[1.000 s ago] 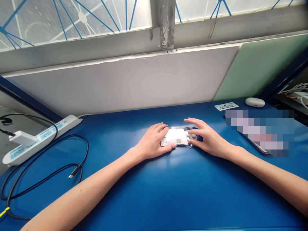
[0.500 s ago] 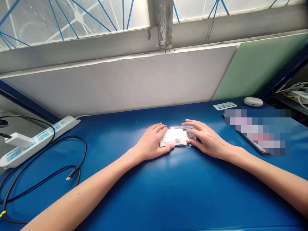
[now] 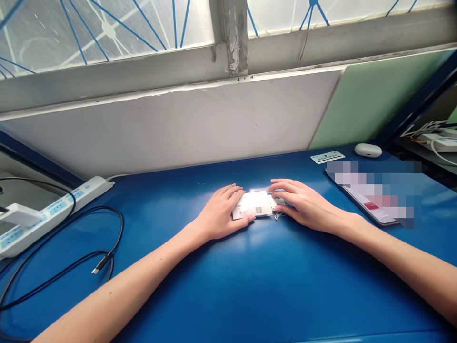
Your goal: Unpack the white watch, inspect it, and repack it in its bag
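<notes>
A small white packet point(image 3: 254, 205) with printed codes lies flat on the blue table point(image 3: 228, 286), near its middle. My left hand point(image 3: 219, 213) rests on the packet's left end, thumb at its near edge and fingers curled over the far edge. My right hand point(image 3: 303, 204) lies on the packet's right end with fingers stretched flat over it. Something small and metallic point(image 3: 277, 216) shows under the right fingertips; I cannot make out what it is.
A white power strip point(image 3: 46, 214) with a plugged-in adapter point(image 3: 17, 215) sits at the left edge, with a black cable point(image 3: 89, 257) looping beside it. A phone point(image 3: 371, 200), a white label point(image 3: 327, 156) and a white earbud case point(image 3: 368, 150) lie at the right rear.
Both hands and the packet keep their hold and pose. The view has shifted slightly, so everything sits a little further left in the picture.
</notes>
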### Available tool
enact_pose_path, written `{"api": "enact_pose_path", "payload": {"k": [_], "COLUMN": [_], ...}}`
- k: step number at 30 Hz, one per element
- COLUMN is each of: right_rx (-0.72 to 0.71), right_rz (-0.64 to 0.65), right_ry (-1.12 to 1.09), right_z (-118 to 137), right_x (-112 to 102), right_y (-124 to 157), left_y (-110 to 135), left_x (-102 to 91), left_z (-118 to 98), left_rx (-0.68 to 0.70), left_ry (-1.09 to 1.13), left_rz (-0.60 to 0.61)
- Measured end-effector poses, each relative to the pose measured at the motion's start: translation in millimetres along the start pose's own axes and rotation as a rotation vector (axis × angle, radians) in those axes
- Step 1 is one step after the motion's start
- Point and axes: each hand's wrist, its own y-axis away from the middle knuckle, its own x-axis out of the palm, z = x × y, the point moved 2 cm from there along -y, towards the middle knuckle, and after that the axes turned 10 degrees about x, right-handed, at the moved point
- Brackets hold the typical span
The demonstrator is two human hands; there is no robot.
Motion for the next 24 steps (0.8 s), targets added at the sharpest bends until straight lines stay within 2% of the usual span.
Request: {"api": "enact_pose_path", "payload": {"k": [6,13,24], "right_rx": [-0.002,0.093,0.147], "right_rz": [0.032,0.079,0.025], "right_ry": [0.040,-0.039,-0.155], "right_z": [-4,-5,-3], "right_x": [-5,4,14], "right_y": [0,3,3], "left_y": [0,1,2], "left_x": [1.1,1.6,3.4], "left_z": [1,0,2], "left_rx": [0.014,0.015,0.021], "left_ry": [-0.008,-0.015,-0.015], "left_rz": [-0.011,-0.016,-0.010]}}
